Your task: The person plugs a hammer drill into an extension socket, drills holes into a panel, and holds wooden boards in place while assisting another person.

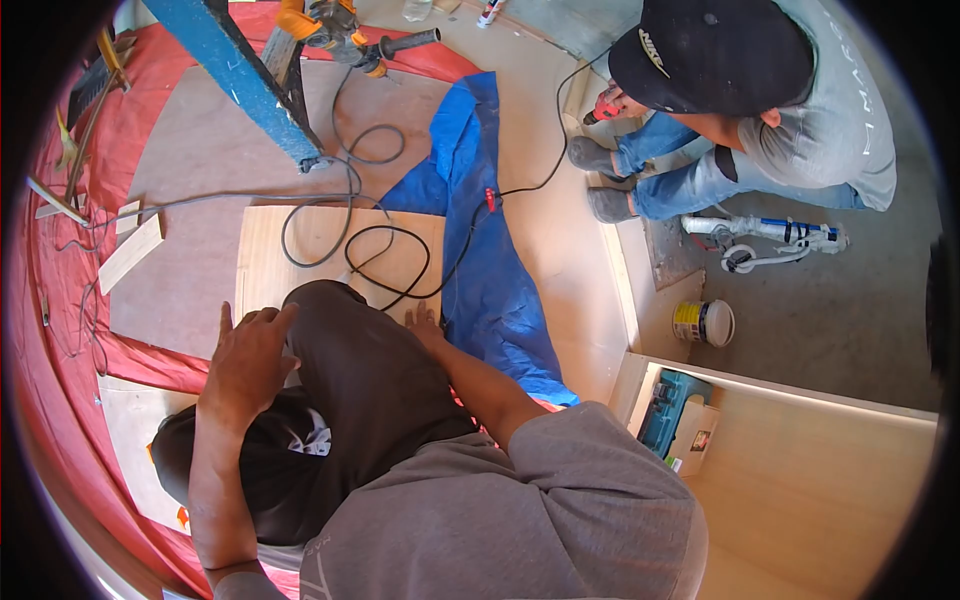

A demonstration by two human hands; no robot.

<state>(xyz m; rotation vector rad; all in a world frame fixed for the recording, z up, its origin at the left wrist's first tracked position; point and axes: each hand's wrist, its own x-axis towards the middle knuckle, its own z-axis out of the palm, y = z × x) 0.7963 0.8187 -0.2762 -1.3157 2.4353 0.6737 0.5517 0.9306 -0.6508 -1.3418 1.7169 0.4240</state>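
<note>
My left hand [252, 362] is raised beside my bent knee in dark trousers [370, 365], its fingers apart and nothing visible in them. Beyond the knee, my right hand [425, 325] rests with spread fingers on the lower right part of a light wooden board [270, 245], partly hidden by the knee. A black cable [428, 262] loops over the board close to that hand. A crumpled blue tarp [500, 290] lies along the board's right side.
A co-worker in a cap [715, 55] sits at the upper right, holding a red power tool [603, 108]. A blue stand leg [235, 80] and an orange drill [340, 35] are at the top. Wood offcuts [130, 255] lie left; a tub [703, 323] and teal case [668, 410] right.
</note>
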